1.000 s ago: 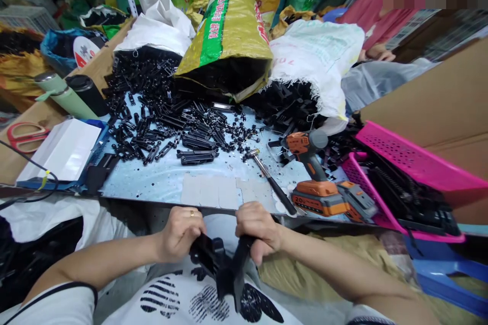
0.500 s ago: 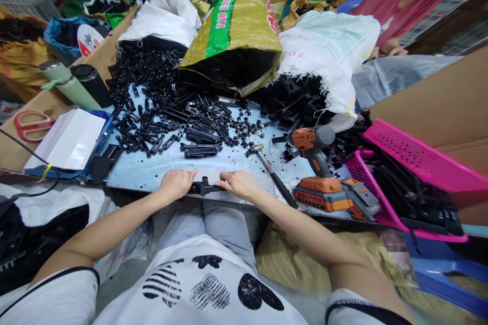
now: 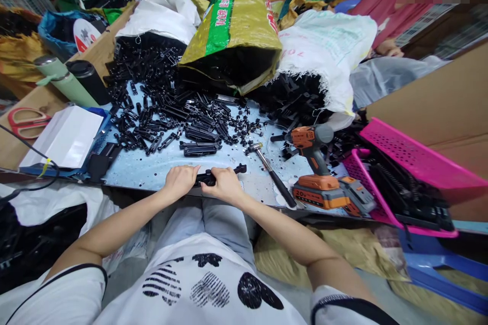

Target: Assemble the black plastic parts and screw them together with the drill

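My left hand point(image 3: 180, 181) and my right hand point(image 3: 224, 185) are close together at the near edge of the light blue table point(image 3: 160, 170). Both are closed on a long black plastic part point(image 3: 224, 171) that lies flat on the table, its right end sticking out past my right hand. Just beyond my hands lie two long black bars point(image 3: 201, 148) and a wide scatter of small black plastic parts point(image 3: 171, 117).
An orange cordless drill point(image 3: 318, 172) and a hammer point(image 3: 271, 172) lie right of my hands. Pink baskets point(image 3: 412, 162) stand at the right. Open sacks point(image 3: 236, 25) of black parts fill the back. A white box point(image 3: 63, 137), bottles point(image 3: 64, 86) and red scissors point(image 3: 25, 121) sit left. Another person in pink point(image 3: 381, 10) is at the far right.
My hands have carried the black part up from my lap onto the table's near edge, then drawn together along it. The part now lies flat on the table.
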Action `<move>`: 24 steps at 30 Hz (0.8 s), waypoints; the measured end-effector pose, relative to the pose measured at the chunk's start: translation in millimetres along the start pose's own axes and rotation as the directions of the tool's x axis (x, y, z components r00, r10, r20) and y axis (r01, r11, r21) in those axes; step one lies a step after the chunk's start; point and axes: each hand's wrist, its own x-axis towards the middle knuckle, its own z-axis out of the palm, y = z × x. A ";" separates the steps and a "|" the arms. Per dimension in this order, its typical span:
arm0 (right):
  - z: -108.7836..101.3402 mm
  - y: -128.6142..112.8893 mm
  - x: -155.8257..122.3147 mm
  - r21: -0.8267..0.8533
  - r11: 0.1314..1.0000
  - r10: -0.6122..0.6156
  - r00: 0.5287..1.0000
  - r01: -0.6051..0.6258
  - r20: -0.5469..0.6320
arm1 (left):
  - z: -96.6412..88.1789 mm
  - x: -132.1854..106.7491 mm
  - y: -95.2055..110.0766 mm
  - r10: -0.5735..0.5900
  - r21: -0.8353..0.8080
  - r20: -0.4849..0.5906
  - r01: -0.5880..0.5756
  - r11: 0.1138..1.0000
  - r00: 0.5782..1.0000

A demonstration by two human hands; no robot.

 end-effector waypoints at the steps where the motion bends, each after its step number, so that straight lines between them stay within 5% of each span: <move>1: -0.4 3.5 -0.5 0.002 1.000 -0.013 1.000 0.013 -0.005 | 0.2 -0.1 -0.5 0.006 -0.007 -0.006 -0.006 1.000 1.000; 4: -5.6 26.1 -0.3 0.016 0.975 -0.223 0.974 0.223 0.043 | 0.5 -2.1 -6.0 0.089 -0.048 -0.030 -0.090 0.995 0.996; 7: -13.2 54.5 -5.0 -0.003 0.879 -0.474 0.873 0.478 0.112 | 0.5 -9.8 -16.8 0.283 -0.067 -0.088 -0.289 0.955 0.955; 10: -21.2 64.1 -21.0 -0.003 0.793 -0.609 0.792 0.610 0.050 | -2.3 -28.1 -24.4 0.505 -0.074 -0.186 -0.525 0.848 0.843; 14: -30.3 39.6 -51.2 0.294 0.526 -0.787 0.588 0.798 -0.189 | -13.4 -62.9 -14.9 0.690 -0.250 -0.408 -0.800 0.545 0.598; 18: -6.2 2.2 -70.2 0.548 0.161 -0.727 0.474 0.821 -0.497 | -20.6 -85.1 16.4 0.618 -0.435 -0.583 -0.845 0.311 0.527; 20: 24.1 -15.2 -72.7 0.550 0.124 -0.624 0.496 0.826 -0.604 | -18.1 -87.6 32.9 0.510 -0.451 -0.689 -0.855 0.255 0.516; 22: 57.1 -29.4 -69.8 0.551 0.373 -0.434 0.665 0.746 -0.608 | -12.3 -85.2 44.0 0.390 -0.403 -0.778 -0.868 0.291 0.492; 24: 81.4 -36.3 -60.2 0.566 0.672 -0.132 0.828 0.479 -0.544 | -4.3 -78.3 46.2 0.372 -0.319 -0.807 -0.869 0.379 0.459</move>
